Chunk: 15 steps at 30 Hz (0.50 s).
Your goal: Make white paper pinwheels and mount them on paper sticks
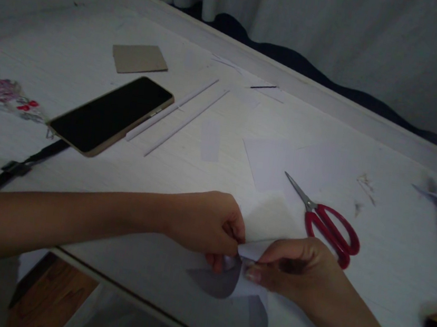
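A piece of white paper (253,250) with folded or curled parts is held between my two hands, just above the table's front edge. My left hand (211,226) is closed, its fingertips pinching the paper's left side. From the right, my right hand (297,268) grips the same paper between thumb and fingers. Curved grey shapes beneath look like shadow or paper; I cannot tell which. Red-handled scissors (325,221) lie just beyond my right hand, blades pointing to the far left. Flat white paper sheets (270,162) rest on the table behind the hands.
A phone (113,116) lies at the left, beside two thin white paper sticks (186,122). Behind it is a beige card (139,59). A flowery decoration (7,95) and a black strap (22,167) are farther left. A raised ledge (293,74) bounds the white table's back.
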Each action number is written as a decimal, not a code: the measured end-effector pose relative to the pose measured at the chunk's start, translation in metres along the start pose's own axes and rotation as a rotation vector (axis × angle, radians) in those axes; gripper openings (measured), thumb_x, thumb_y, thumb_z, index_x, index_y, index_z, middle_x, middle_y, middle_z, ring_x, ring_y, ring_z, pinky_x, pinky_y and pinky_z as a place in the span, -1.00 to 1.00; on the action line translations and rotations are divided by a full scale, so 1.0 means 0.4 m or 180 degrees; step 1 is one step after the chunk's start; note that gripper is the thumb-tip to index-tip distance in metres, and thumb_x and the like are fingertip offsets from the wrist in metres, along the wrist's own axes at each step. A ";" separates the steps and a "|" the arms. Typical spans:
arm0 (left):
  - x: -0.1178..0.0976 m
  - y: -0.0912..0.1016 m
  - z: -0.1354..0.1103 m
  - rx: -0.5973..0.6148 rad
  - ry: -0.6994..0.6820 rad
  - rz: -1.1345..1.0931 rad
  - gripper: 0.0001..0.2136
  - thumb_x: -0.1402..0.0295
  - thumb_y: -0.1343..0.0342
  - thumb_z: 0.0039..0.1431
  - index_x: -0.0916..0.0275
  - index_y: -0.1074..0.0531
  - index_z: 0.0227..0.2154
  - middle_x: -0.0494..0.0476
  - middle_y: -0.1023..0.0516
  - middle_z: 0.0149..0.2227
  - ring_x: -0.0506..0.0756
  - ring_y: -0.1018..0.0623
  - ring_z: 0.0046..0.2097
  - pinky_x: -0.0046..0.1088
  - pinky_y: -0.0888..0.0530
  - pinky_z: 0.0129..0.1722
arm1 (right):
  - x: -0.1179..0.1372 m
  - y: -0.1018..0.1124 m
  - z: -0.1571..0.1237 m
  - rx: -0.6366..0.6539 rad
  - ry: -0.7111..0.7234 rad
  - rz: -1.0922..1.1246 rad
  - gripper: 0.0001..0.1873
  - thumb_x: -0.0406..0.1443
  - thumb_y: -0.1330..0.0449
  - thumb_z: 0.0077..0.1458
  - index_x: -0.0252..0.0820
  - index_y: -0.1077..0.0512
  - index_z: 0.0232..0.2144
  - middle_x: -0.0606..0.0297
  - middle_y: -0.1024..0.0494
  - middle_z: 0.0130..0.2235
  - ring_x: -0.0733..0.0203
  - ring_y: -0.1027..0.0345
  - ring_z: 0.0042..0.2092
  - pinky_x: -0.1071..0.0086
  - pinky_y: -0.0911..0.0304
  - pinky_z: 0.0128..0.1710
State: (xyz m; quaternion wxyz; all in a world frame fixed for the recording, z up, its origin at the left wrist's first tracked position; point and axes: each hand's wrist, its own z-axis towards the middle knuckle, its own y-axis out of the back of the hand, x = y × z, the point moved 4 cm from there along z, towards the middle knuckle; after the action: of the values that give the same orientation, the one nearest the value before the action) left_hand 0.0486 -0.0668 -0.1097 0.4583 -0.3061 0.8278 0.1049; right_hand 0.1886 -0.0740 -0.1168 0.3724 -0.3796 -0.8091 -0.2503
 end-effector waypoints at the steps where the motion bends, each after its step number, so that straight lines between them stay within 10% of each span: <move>1: 0.000 0.000 0.000 0.0012 0.0013 -0.0052 -0.82 0.61 0.09 -0.06 0.33 -0.33 -0.64 -0.11 -0.30 -0.71 -0.11 -0.37 -0.62 -0.67 -0.34 -0.58 | 0.003 0.001 0.000 -0.0004 -0.0002 0.0042 -0.92 -0.39 -0.33 -0.36 -0.16 -0.49 -0.70 0.48 -0.24 -0.73 0.45 0.05 -0.65 0.48 0.18 -0.66; 15: -0.016 0.011 -0.029 -0.0388 -0.0357 0.0398 -0.86 0.51 0.14 0.03 0.23 -0.15 -0.31 -0.12 -0.32 -0.64 -0.05 -0.41 -0.61 -0.65 -0.27 -0.66 | 0.014 0.011 -0.002 0.0050 0.0449 0.0373 -0.92 -0.32 -0.29 -0.25 -0.19 -0.46 -0.66 0.47 -0.25 -0.68 0.44 0.02 -0.62 0.48 0.13 -0.64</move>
State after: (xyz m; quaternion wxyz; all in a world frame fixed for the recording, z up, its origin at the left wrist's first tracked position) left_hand 0.0403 -0.0660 -0.0983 0.4770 -0.2749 0.8104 0.2005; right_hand 0.1900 -0.0697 -0.1114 0.4454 -0.4048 -0.7592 -0.2479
